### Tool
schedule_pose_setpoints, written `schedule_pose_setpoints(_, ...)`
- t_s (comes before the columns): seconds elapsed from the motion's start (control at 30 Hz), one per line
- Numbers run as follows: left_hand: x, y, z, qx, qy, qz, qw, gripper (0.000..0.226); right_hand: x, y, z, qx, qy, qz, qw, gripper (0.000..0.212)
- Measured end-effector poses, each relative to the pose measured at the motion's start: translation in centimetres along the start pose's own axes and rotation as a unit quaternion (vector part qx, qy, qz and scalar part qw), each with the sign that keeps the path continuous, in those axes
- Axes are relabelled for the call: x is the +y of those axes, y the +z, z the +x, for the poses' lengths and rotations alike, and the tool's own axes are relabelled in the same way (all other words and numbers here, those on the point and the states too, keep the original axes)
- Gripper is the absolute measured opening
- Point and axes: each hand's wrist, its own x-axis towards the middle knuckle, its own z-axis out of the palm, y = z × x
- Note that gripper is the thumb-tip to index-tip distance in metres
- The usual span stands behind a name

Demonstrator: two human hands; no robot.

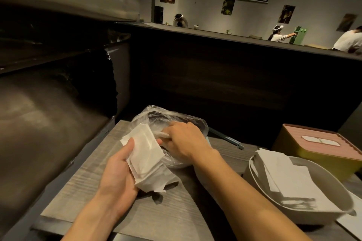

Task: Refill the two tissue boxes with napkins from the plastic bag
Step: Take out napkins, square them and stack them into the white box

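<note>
Napkins point(146, 154), a white folded stack, gripped in left hand point(119, 172), thumb laid along the stack's left edge, fingers curled under and behind it, held just above grey wood-grain table point(94, 191). Right hand point(186, 141) just beside, at the mouth of clear plastic bag point(166, 117), fingers curled down and pinching the film; fingertips partly hidden by the crumpled plastic. Bag resting on the table's far side, touching the held stack. To the right, open white tissue box point(305, 211), rounded, lid off, with loose white napkins piled inside and sticking up over its far rim. Behind it, second tissue box point(305, 152), yellow body with pink ribbed lid closed, white slot on top. Thin blue-grey stick point(227, 139) lying on the table between bag and yellow box. Beyond a dark partition, distant people at a counter.
</note>
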Motion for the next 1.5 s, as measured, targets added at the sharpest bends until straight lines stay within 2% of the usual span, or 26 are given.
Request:
schedule_pose_setpoints(0.1, 0.1, 0.3, -0.2, -0.002, 0.005, -0.003, 1.000, 0.047, 0.2, 0.2, -0.3, 0.015, 0.022, 0.029, 0.999, 0.028)
schedule_pose_setpoints(0.17, 0.1, 0.4, -0.3, -0.004, 0.007, -0.002, 1.000, 0.046, 0.2, 0.1, -0.6, 0.035, 0.041, 0.059, 0.997, 0.022)
schedule_pose_setpoints(0.23, 0.1, 0.3, -0.2, -0.012, 0.005, -0.003, 1.000, 0.049, 0.2, -0.1, -0.8, 0.096, 0.046, 0.094, 0.990, 0.011)
schedule_pose_setpoints(0.37, -0.1, 0.4, 0.1, -0.026, 0.001, -0.017, 1.000, 0.053, -0.1, -1.0, -1.6, 0.276, 0.042, 0.115, 0.953, 0.027)
schedule_pose_setpoints(0.43, -0.2, 0.7, 0.3, -0.024, -0.001, -0.018, 1.000, 0.047, -0.3, -1.7, -2.2, 0.309, 0.052, 0.137, 0.940, 0.030)
schedule_pose_setpoints(0.5, -0.4, 1.1, 0.6, -0.023, -0.009, -0.006, 1.000, 0.046, -0.6, -2.4, -2.8, 0.301, 0.082, 0.206, 0.928, 0.029)
schedule_pose_setpoints(0.57, -0.5, 1.6, 0.9, -0.033, -0.030, 0.005, 0.999, 0.049, -0.8, -3.2, -3.7, 0.310, 0.123, 0.334, 0.881, 0.023)
schedule_pose_setpoints(0.63, -0.5, 2.1, 1.3, -0.045, -0.046, 0.016, 0.998, 0.047, -1.2, -4.4, -5.0, 0.298, 0.183, 0.508, 0.787, 0.018)
schedule_pose_setpoints(0.7, -0.6, 2.7, 1.8, -0.058, -0.053, 0.024, 0.997, 0.045, -1.5, -4.9, -6.3, 0.215, 0.222, 0.662, 0.683, 0.016)
schedule_pose_setpoints(0.73, -0.7, 2.8, 2.0, -0.063, -0.058, 0.025, 0.996, 0.045, -1.4, -4.7, -6.9, 0.177, 0.236, 0.703, 0.647, 0.018)
schedule_pose_setpoints(0.77, -0.8, 2.9, 2.2, -0.068, -0.064, 0.023, 0.995, 0.045, -1.3, -4.3, -7.4, 0.150, 0.245, 0.722, 0.629, 0.022)
schedule_pose_setpoints(0.83, -1.1, 2.9, 2.5, -0.085, -0.080, 0.022, 0.993, 0.046, -1.1, -3.1, -7.7, 0.134, 0.249, 0.719, 0.635, 0.027)
schedule_pose_setpoints(0.93, -1.4, 3.0, 2.7, -0.118, -0.098, 0.010, 0.988, 0.048, -1.0, -1.8, -7.4, 0.175, 0.242, 0.644, 0.704, 0.023)
schedule_pose_setpoints(1.0, -1.4, 2.7, 2.8, -0.129, -0.094, -0.004, 0.987, 0.053, -1.5, -1.4, -7.0, 0.213, 0.221, 0.584, 0.752, 0.031)
schedule_pose_setpoints(1.07, -1.4, 2.4, 2.8, -0.147, -0.091, -0.029, 0.984, 0.060, -1.9, -1.1, -6.9, 0.237, 0.200, 0.545, 0.779, 0.037)
schedule_pose_setpoints(1.2, -1.7, 2.3, 2.7, -0.146, -0.065, 0.060, 0.985, 0.046, -1.8, -1.1, -7.0, 0.246, 0.155, 0.511, 0.809, 0.033)
schedule_pose_setpoints(1.27, -2.0, 2.2, 2.9, -0.125, -0.048, 0.091, 0.987, 0.044, -1.5, -1.1, -7.1, 0.249, 0.129, 0.489, 0.826, 0.019)
schedule_pose_setpoints(1.33, -2.0, 2.1, 2.8, -0.111, -0.048, 0.087, 0.989, 0.040, -1.1, -1.2, -7.1, 0.271, 0.136, 0.458, 0.836, 0.029)
schedule_pose_setpoints(1.43, -1.9, 2.0, 2.7, -0.113, -0.056, 0.062, 0.990, 0.037, -0.6, -1.8, -7.3, 0.345, 0.136, 0.418, 0.829, 0.043)
schedule_pose_setpoints(1.5, -1.7, 2.0, 2.7, -0.107, -0.049, 0.046, 0.992, 0.036, -0.5, -2.6, -7.7, 0.379, 0.109, 0.443, 0.805, 0.045)
